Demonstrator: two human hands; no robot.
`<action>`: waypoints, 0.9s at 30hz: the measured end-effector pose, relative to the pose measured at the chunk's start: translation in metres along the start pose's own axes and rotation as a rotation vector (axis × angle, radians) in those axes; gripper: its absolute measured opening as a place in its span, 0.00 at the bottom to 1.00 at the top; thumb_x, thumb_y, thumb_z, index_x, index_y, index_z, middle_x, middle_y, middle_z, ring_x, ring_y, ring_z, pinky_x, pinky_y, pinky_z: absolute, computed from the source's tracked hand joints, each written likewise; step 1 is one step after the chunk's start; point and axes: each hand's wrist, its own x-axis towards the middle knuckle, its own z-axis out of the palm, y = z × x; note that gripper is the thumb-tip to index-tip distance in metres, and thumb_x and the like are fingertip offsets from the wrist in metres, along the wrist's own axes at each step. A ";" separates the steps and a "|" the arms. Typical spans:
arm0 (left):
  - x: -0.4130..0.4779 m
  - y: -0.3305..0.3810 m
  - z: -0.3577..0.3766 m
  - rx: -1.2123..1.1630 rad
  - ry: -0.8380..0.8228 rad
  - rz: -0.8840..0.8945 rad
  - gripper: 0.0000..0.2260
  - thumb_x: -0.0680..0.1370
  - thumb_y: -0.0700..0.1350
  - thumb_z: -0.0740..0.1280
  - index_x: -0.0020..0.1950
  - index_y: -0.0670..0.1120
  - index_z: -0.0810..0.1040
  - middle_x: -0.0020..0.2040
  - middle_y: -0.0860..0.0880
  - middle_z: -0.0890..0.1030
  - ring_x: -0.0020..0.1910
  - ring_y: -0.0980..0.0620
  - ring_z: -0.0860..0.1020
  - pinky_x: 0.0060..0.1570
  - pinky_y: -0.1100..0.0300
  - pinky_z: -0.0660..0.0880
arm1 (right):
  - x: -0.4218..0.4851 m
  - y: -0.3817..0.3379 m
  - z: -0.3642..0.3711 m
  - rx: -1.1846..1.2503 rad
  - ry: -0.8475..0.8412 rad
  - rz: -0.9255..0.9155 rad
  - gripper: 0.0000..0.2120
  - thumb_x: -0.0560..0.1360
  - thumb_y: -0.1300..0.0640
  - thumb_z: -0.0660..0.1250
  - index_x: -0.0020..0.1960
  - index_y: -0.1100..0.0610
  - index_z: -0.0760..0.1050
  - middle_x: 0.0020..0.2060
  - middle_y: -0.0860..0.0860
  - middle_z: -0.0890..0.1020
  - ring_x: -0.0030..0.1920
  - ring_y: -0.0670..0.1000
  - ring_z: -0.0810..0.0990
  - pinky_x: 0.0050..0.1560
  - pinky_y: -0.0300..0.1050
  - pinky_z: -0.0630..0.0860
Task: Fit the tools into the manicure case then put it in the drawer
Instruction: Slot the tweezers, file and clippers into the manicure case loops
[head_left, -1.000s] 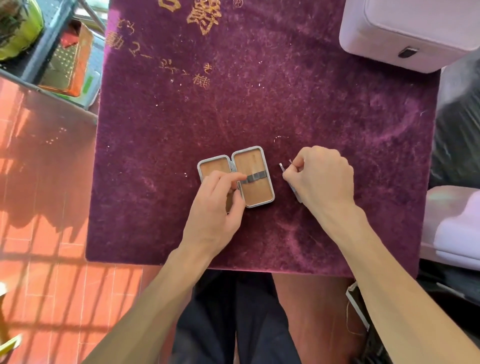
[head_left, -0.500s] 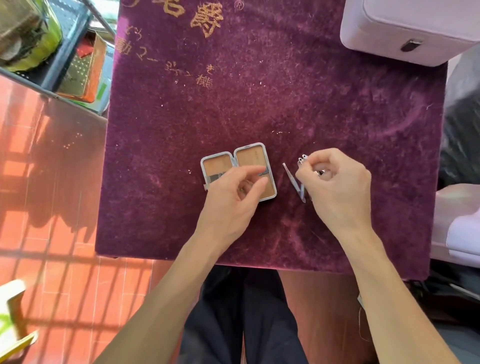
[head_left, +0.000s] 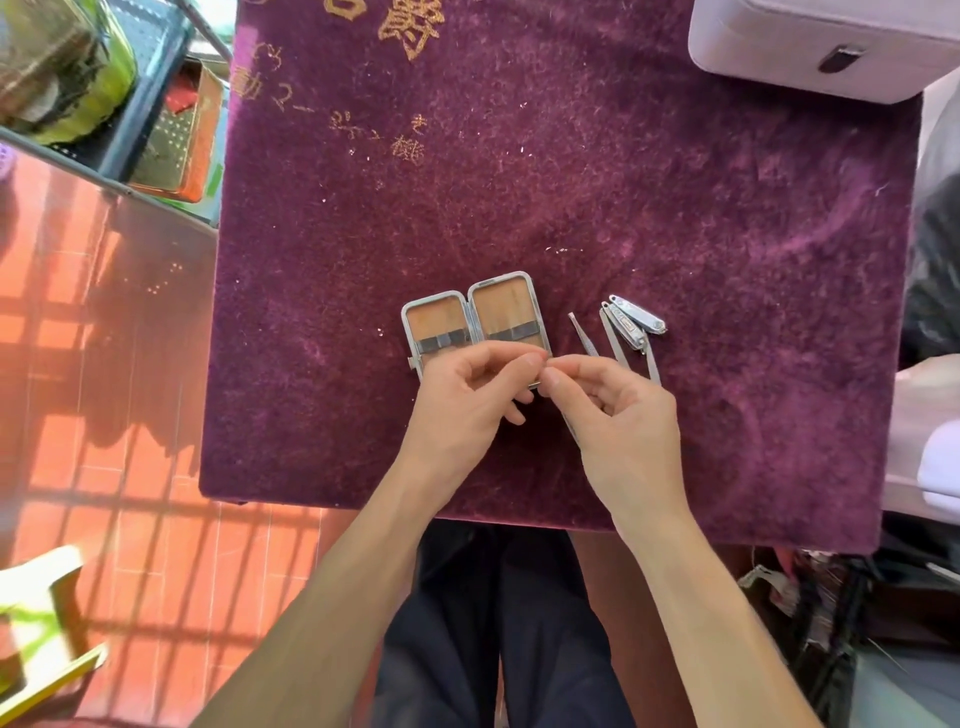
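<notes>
Right hand (head_left: 618, 415) curls thumb and forefinger onto a slim silver metal tool (head_left: 570, 430), just off the near right corner of the small open silver-rimmed manicure case with tan lining (head_left: 501, 306); left hand (head_left: 467, 400) meets it there with pinched fingertips, though I cannot tell whether it grips the same tool. Silver nail clippers (head_left: 636, 318) and a thin steel pick (head_left: 581, 335) lie loose just right of the case. Judgement: tools look light, stiff and slick, so pinch mid-shank and feed the narrow end under the dark elastic band (head_left: 511, 332); case looks rigid and light, best held by its rims.
</notes>
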 end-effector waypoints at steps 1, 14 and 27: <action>0.000 0.000 0.001 0.004 -0.006 0.005 0.06 0.79 0.48 0.70 0.51 0.50 0.87 0.43 0.50 0.87 0.41 0.58 0.82 0.39 0.63 0.79 | 0.000 0.001 0.002 0.029 0.013 0.019 0.02 0.79 0.52 0.76 0.50 0.46 0.87 0.44 0.45 0.90 0.46 0.47 0.88 0.48 0.38 0.83; 0.013 0.013 -0.005 0.211 0.136 0.095 0.05 0.80 0.47 0.71 0.51 0.47 0.85 0.33 0.58 0.81 0.29 0.61 0.77 0.33 0.68 0.75 | -0.014 0.017 -0.001 0.064 -0.077 0.213 0.06 0.80 0.46 0.73 0.47 0.42 0.89 0.35 0.45 0.88 0.29 0.37 0.78 0.46 0.43 0.75; 0.025 -0.013 -0.025 1.108 0.203 0.349 0.38 0.76 0.61 0.69 0.82 0.49 0.61 0.83 0.46 0.57 0.82 0.47 0.55 0.80 0.46 0.50 | -0.013 0.021 0.004 0.010 0.068 0.193 0.12 0.82 0.49 0.72 0.42 0.51 0.87 0.26 0.46 0.83 0.25 0.38 0.73 0.42 0.35 0.72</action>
